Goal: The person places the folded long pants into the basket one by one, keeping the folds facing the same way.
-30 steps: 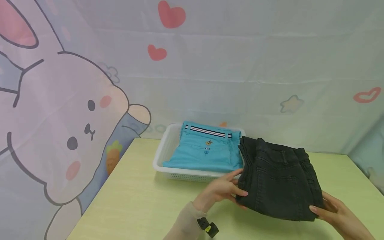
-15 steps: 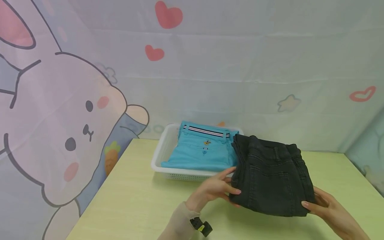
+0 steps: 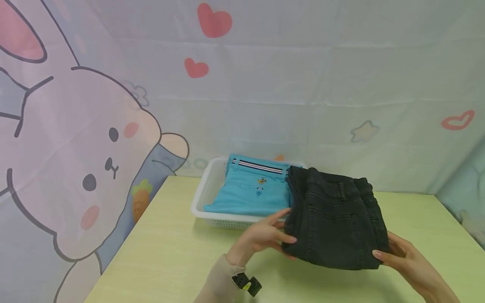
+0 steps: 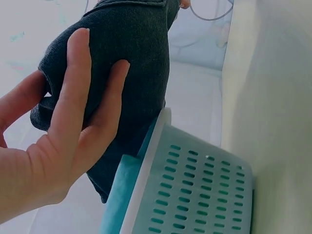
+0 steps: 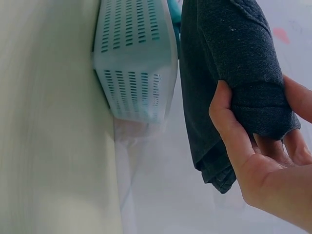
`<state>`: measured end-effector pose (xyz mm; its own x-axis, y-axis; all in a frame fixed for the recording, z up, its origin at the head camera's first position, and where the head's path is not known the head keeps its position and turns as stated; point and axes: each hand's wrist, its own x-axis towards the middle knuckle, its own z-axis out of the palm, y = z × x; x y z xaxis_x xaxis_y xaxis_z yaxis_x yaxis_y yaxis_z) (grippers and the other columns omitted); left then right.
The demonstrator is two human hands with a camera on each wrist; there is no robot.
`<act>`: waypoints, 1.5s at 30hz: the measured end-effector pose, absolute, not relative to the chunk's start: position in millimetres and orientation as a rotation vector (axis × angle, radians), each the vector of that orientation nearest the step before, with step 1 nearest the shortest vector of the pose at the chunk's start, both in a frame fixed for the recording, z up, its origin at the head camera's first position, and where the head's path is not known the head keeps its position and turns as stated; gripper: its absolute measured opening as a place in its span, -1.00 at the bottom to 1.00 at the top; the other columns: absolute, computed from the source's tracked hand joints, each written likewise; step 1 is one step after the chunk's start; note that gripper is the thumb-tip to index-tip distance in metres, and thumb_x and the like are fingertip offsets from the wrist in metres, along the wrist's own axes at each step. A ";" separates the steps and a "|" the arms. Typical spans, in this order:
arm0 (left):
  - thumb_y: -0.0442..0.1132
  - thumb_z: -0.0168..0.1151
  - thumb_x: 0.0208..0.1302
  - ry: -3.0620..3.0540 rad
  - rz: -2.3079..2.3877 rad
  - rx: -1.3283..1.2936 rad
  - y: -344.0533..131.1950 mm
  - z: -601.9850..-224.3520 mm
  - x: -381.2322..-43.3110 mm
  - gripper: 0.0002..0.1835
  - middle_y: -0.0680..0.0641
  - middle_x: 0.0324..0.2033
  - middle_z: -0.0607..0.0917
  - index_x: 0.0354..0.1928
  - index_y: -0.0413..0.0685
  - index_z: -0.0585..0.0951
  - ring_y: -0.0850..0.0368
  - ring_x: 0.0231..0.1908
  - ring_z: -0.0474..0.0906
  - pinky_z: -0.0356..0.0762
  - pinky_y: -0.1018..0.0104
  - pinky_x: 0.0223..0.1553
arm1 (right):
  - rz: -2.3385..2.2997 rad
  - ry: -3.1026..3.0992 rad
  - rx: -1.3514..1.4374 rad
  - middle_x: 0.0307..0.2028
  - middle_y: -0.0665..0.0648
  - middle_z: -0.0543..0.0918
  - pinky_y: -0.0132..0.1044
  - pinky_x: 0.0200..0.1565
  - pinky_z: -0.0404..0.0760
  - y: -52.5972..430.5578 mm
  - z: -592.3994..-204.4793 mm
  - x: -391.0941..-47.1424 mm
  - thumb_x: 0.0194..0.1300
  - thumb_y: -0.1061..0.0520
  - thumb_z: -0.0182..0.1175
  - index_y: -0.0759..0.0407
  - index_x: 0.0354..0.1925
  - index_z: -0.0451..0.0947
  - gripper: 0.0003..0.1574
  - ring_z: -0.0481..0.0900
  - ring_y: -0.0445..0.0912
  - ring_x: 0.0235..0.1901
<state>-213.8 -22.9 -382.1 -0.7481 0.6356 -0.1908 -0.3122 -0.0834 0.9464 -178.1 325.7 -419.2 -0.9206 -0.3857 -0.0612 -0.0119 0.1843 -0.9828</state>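
Observation:
Folded black jeans (image 3: 333,223) are held up between my two hands, over the table and overlapping the basket's right side in the head view. My left hand (image 3: 261,235) grips their left edge, thumb on top and fingers beneath; the left wrist view shows those fingers (image 4: 73,92) spread on the underside. At the front right corner my right hand (image 3: 407,261) pinches the folded layers, seen close up in the right wrist view with the thumb (image 5: 298,100) on one side. Light blue folded pants (image 3: 250,189) with a striped waistband lie in the white basket (image 3: 202,198).
A pale yellow-green table (image 3: 159,252) bears the basket near its back edge. Behind it hangs a cloth backdrop (image 3: 265,84) printed with a rabbit and hearts. A dark strap with a small device (image 3: 246,284) is on my left wrist.
Both hands have carried the black jeans leftward and slightly upward, so they now cover the right part of the basket and of the blue pants. The basket stays put.

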 end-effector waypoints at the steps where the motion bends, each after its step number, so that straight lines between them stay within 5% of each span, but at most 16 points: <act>1: -0.60 0.02 0.12 1.559 1.892 0.354 -23.9 -381.5 -213.6 -0.15 -0.33 0.30 0.06 0.38 0.11 -0.03 -0.24 0.09 0.37 0.55 -0.09 -0.24 | -1.799 2.172 -0.382 -0.02 -0.45 0.41 -0.40 -0.13 0.53 324.1 -418.8 -178.2 0.33 0.24 -0.09 -0.29 0.22 0.14 -0.40 0.43 -0.49 -0.05; 18: -0.56 0.08 0.10 1.738 1.845 0.342 -42.7 -372.1 -214.8 -0.17 -0.32 0.29 0.10 0.37 0.07 0.02 -0.14 0.08 0.40 0.51 0.02 -0.09 | -1.887 2.124 -0.631 0.05 -0.34 0.44 -0.41 -0.12 0.53 301.0 -410.6 -180.8 0.30 0.34 -0.10 -0.06 0.29 0.14 -0.36 0.46 -0.41 -0.02; 27: -0.56 0.09 0.09 1.743 1.844 0.398 -53.1 -371.4 -217.7 -0.15 -0.33 0.24 0.20 0.37 0.07 -0.01 -0.07 -0.04 0.49 0.53 0.13 -0.15 | -1.906 2.094 -0.692 0.07 -0.29 0.45 -0.40 -0.11 0.53 290.8 -407.8 -185.4 0.30 0.37 -0.12 -0.06 0.29 0.15 -0.35 0.46 -0.38 0.00; 45: -0.53 0.13 0.07 1.842 1.815 0.397 -71.8 -369.5 -222.8 -0.13 -0.31 0.31 0.08 0.37 0.08 -0.01 -0.11 0.08 0.40 0.50 0.28 -0.22 | -1.923 2.052 -0.711 0.06 -0.28 0.46 -0.40 -0.07 0.52 270.7 -405.3 -190.2 0.29 0.35 -0.08 0.04 0.30 0.13 -0.36 0.46 -0.37 0.01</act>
<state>-222.8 -71.8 -369.5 -0.8219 0.5476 -0.1569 -0.1488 0.0593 0.9871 -190.2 270.7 -405.3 -0.8528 -0.4998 0.1515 -0.1836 0.0153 -0.9829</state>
